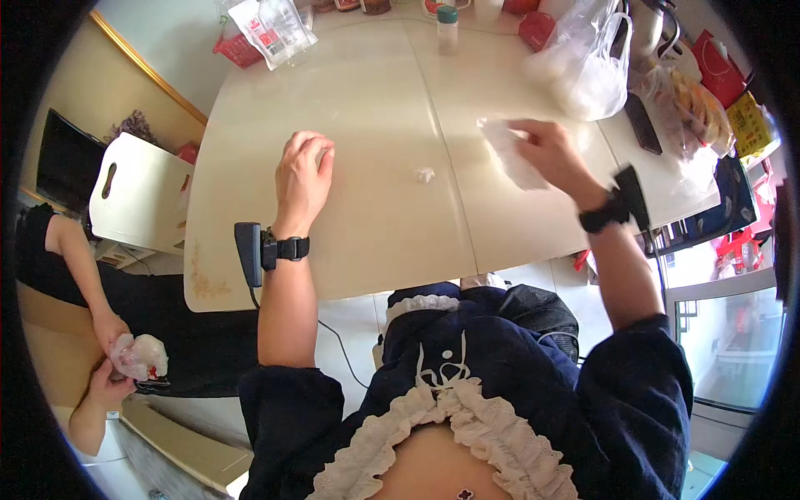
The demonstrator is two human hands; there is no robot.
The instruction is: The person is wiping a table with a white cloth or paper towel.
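Over the left half of the cream tabletop (367, 233), my left hand (304, 179) is loosely closed, its fingers curled in, with nothing showing in it. My right hand (554, 158) pinches a thin white see-through sheet (504, 154) that hangs to the left of its fingers. Whether the sheet is tissue or plastic film, I cannot tell. Between my hands lies a small crumpled white scrap (425, 174), touched by neither. Dark straps with black devices are on both my wrists.
A jar with a green lid (447, 33), a white plastic bag (592, 75) and a dark phone (642, 123) are on the table. A white pouch (273, 33) leans on a red basket (237, 50). At left, another person's hands (108, 333) hold a clear bag near a white chair (137, 192).
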